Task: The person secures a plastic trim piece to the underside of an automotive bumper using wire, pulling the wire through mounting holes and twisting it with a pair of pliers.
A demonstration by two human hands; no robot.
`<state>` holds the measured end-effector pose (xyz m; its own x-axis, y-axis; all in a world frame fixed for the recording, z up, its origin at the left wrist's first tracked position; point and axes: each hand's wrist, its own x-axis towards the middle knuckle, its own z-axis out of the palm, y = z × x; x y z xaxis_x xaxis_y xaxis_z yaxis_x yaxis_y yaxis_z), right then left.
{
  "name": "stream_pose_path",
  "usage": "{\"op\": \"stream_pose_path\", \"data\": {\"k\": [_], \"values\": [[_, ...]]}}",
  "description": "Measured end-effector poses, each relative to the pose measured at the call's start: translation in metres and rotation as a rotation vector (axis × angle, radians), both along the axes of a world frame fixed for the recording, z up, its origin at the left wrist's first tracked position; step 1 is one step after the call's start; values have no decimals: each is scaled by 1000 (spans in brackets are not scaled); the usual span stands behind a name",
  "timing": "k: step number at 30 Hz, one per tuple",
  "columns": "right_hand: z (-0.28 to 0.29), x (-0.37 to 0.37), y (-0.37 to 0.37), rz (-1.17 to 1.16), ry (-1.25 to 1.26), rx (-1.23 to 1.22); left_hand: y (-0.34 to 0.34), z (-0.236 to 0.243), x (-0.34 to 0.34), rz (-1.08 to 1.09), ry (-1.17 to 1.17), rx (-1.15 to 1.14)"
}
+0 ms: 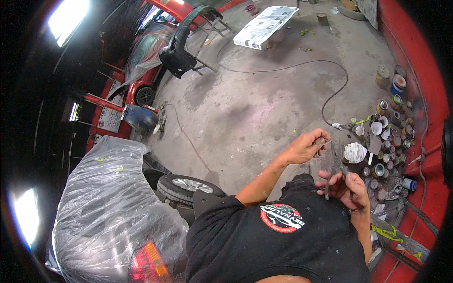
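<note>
My left hand (314, 145) is raised over the floor right of centre, fingers pinched on a small, thin item that I cannot make out clearly. Lower right, in front of my dark shirt, my right hand (349, 188) has curled fingers around a bent, dark grey strip-like piece (336, 167), whose upper part reaches up beside my left hand. Beyond the hands lies a crumpled white bundle (354, 152) among the cans.
Paint cans (398, 86) crowd along the red wall at right. Plastic sheeting (99, 198) covers a car beside me, near a loose wheel (189, 185). Ahead are a black bumper (177, 56) on stands, a newspaper-covered panel (264, 26), a hose (288, 63) and a red car (144, 80).
</note>
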<state>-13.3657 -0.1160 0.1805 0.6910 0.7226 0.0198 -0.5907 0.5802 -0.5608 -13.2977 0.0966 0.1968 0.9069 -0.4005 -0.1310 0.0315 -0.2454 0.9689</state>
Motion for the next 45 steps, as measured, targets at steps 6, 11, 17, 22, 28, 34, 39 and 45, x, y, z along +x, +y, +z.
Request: {"op": "stream_pose_path", "data": {"k": [6,11,17,22,28,34,39,45], "values": [[4,3,5,-101,-71,-197,-4,-2,6,-176,-69,192],[1,5,4,-216,-244,-458,-18,3,-2,-220,-137,278],[-10,1,11,-277,-210,-581,-19,-12,-3,-198,-245,365],[-13,8,9,-329,-27,-767,-24,-4,-2,-223,-208,460],[-24,8,18,-292,-163,-723,-14,-23,-11,-184,-322,421],[-55,-13,9,-334,-140,-785,-21,-28,-19,-391,-470,541],[-49,-18,14,-332,-268,-917,-12,-21,-37,-334,-523,584],[-71,-12,19,-396,-255,-892,-9,-21,-32,-357,-579,584]]}}
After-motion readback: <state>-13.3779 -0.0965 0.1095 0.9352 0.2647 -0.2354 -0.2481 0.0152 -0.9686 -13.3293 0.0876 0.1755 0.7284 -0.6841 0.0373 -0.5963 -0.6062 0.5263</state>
